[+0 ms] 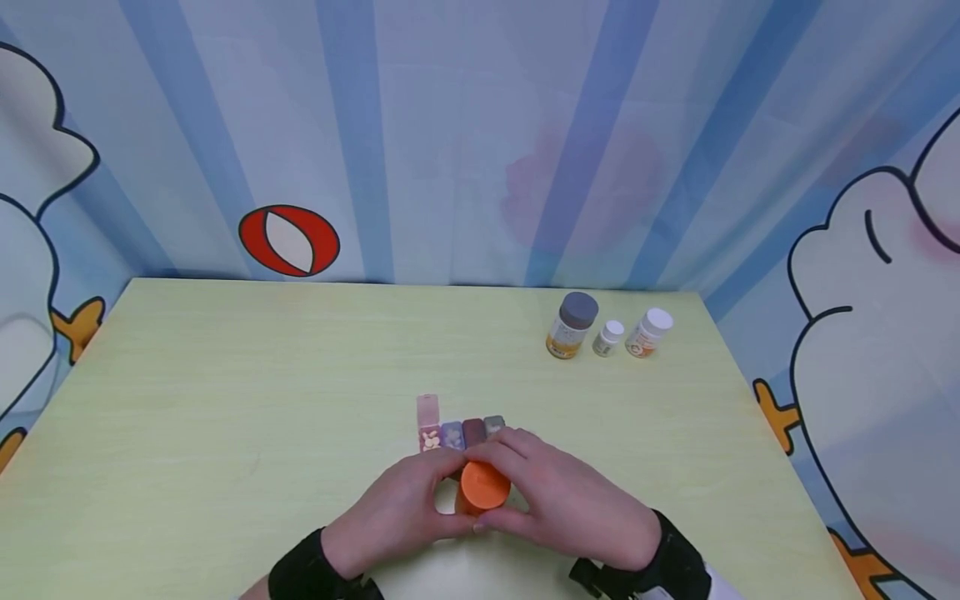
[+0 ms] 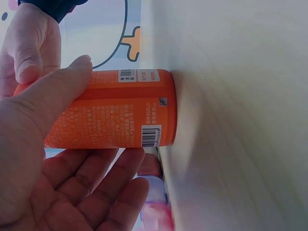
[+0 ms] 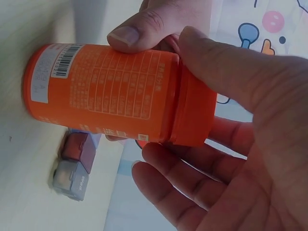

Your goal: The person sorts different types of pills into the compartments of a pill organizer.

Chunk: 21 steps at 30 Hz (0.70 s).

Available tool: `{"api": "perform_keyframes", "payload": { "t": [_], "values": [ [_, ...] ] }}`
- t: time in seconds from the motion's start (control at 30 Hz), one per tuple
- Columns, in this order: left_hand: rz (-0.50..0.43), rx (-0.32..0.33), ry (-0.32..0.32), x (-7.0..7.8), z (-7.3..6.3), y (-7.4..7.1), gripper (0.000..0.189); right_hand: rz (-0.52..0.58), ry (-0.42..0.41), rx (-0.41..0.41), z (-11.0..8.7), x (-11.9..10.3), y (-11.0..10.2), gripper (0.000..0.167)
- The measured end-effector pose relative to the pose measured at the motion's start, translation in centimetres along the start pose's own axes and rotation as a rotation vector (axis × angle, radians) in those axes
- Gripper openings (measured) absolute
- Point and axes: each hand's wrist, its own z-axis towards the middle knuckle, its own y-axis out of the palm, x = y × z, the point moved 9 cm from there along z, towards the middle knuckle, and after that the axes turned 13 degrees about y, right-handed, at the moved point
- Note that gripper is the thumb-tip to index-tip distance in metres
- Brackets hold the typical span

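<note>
An orange pill bottle with an orange cap stands upright on the table near its front, between both hands. My left hand holds the bottle's body, thumb on one side and fingers on the other. Around the cap, my right hand rests its thumb on one side, with curled fingers opposite. Just beyond the bottle lies a pill organizer with pink, blue, dark red and grey compartments. The pink lid is flipped up, and pale pieces show in that compartment. The hands hide part of the organizer.
At the back right of the pale wooden table stand a bottle with a dark grey cap, a small white-capped bottle and a larger white-capped bottle. A striped blue curtain hangs behind the table.
</note>
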Motion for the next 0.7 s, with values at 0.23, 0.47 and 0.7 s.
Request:
{"api": "perform_keyframes", "payload": {
  "t": [0.23, 0.47, 0.7],
  "values": [
    [0.005, 0.017, 0.004, 0.06, -0.03, -0.08, 0.055, -0.004, -0.04, -0.064, -0.35, -0.26, 0.05, 0.061],
    [0.008, 0.029, 0.019, 0.17, -0.03, -0.1, 0.049, -0.012, -0.046, -0.043, -0.24, -0.49, 0.14, 0.062],
    [0.025, 0.011, 0.024, 0.1, 0.07, -0.06, 0.056, -0.016, 0.0, 0.009, 0.0, -0.18, -0.07, 0.052]
  ]
}}
